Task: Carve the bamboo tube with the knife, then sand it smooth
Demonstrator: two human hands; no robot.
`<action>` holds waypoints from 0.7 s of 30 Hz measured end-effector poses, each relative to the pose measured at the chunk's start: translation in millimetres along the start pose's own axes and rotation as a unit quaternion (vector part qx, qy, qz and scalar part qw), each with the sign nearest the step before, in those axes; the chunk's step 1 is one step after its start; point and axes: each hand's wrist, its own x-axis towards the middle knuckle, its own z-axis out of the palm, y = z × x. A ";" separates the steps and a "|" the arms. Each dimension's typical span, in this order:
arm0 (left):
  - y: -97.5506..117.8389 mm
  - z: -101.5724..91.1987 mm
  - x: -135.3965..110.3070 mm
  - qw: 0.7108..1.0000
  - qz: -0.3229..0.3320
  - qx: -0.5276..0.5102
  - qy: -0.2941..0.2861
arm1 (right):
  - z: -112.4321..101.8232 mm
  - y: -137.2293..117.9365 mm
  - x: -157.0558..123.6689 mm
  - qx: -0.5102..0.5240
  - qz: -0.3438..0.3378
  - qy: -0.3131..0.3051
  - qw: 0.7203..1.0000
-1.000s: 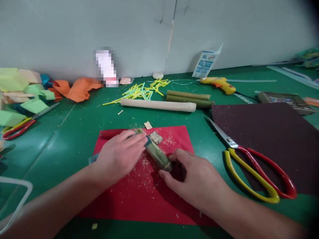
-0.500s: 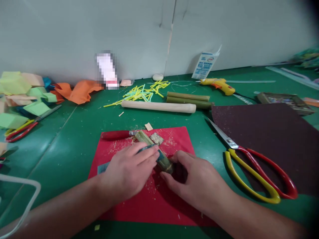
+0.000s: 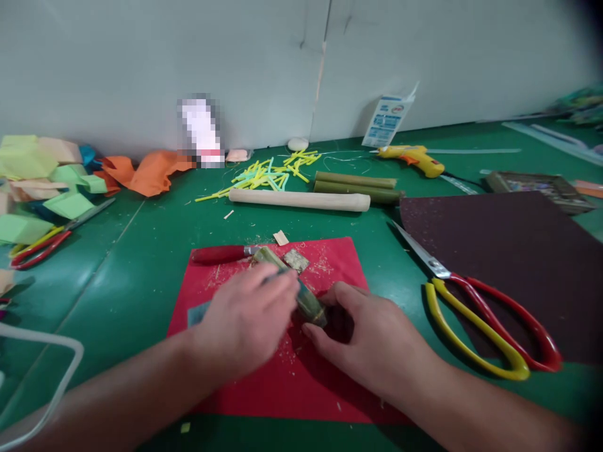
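A short green bamboo piece (image 3: 308,304) slants across a red sheet (image 3: 264,392). My right hand (image 3: 372,333) pinches its near end between thumb and fingers. Over the bamboo's middle lies my left hand (image 3: 252,311), slightly blurred, its fingers curled on a dark blue-grey piece of sandpaper that they mostly hide. Another blue-grey piece (image 3: 198,314) shows from behind the left wrist. Beside the bamboo's far end are a red-handled tool (image 3: 219,254), its blade mostly hidden, and a small dust-covered square (image 3: 296,260). Pale shavings and dust are scattered on the sheet.
Large scissors (image 3: 475,307) lie at right, partly on dark brown paper (image 3: 509,251). Behind the sheet are a pale wooden rod (image 3: 299,200), green bamboo pieces (image 3: 355,188), yellow sticks (image 3: 259,176) and a yellow glue gun (image 3: 409,160). Folded papers (image 3: 28,157) crowd the left.
My left hand has shifted slightly along the bamboo, and more of the bamboo's near part shows. My right hand keeps its hold at the near end.
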 end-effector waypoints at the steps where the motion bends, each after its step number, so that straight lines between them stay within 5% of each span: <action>1: 0.3 -0.1 -0.8 1.000 0.013 -0.009 -0.016 | -0.1 -0.1 0.0 0.002 -0.001 -0.001 1.000; 6: -1.6 -0.1 0.2 0.999 -0.034 0.005 0.025 | -0.4 -1.3 0.5 -0.003 0.007 0.008 1.000; 11: 1.8 0.3 1.6 1.000 0.014 -0.014 -0.010 | -0.3 -1.8 -0.5 0.005 0.004 0.004 1.000; 15: -4.3 1.2 -0.4 0.999 -0.038 0.025 0.025 | -0.5 -1.9 0.2 0.000 0.010 0.005 1.000; 21: -5.3 2.0 -0.6 1.000 0.004 0.011 0.001 | -0.1 -0.5 -0.5 0.002 0.024 -0.007 1.000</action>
